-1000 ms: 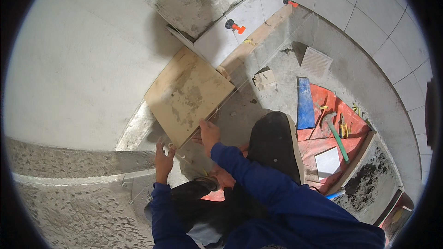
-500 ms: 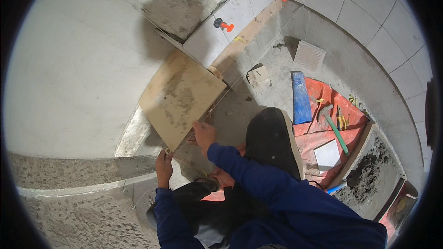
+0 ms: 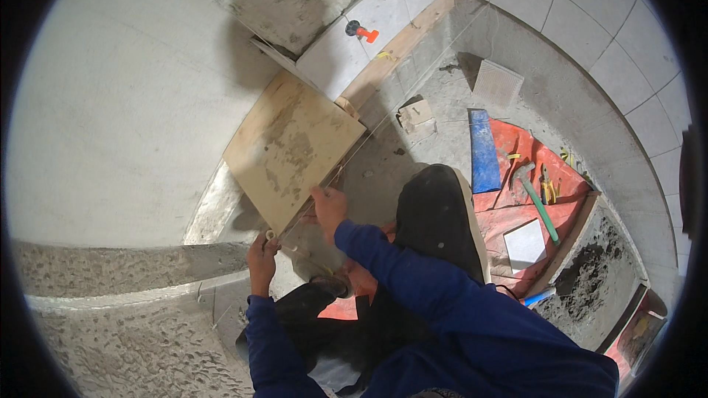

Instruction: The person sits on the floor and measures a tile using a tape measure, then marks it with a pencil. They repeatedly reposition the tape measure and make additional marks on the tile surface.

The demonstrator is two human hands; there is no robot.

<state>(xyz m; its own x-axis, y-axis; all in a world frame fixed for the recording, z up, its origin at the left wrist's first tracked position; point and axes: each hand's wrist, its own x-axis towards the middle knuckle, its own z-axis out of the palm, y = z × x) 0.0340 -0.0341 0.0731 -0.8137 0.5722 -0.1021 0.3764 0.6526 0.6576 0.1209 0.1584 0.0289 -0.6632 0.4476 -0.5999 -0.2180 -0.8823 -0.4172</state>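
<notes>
A tan square panel (image 3: 299,149) with grey mortar smudges leans against the pale wall on the left. At its lowest corner my left hand (image 3: 262,265) is closed, fingertips pinching a small whitish round piece (image 3: 270,234). My right hand (image 3: 330,211) is at the panel's lower right edge, its fingers curled in beside a thin string (image 3: 352,153). Whatever those fingers hold, if anything, is hidden. The string runs along that edge and on toward the upper right. Reddish sheeting shows below my right hand, beside my shoe.
White tiles (image 3: 380,15) with orange-handled clips (image 3: 361,31) and a wooden batten (image 3: 398,48) line the far wall. To the right, red sheeting (image 3: 509,225) bears a green-handled hammer (image 3: 536,203), pliers (image 3: 547,186) and a white tile piece (image 3: 525,245). A mortar trough (image 3: 590,273) stands beyond.
The view has shifted slightly. Both hands remain at the panel's lower edge and corner, with only a small shift of the fingers.
</notes>
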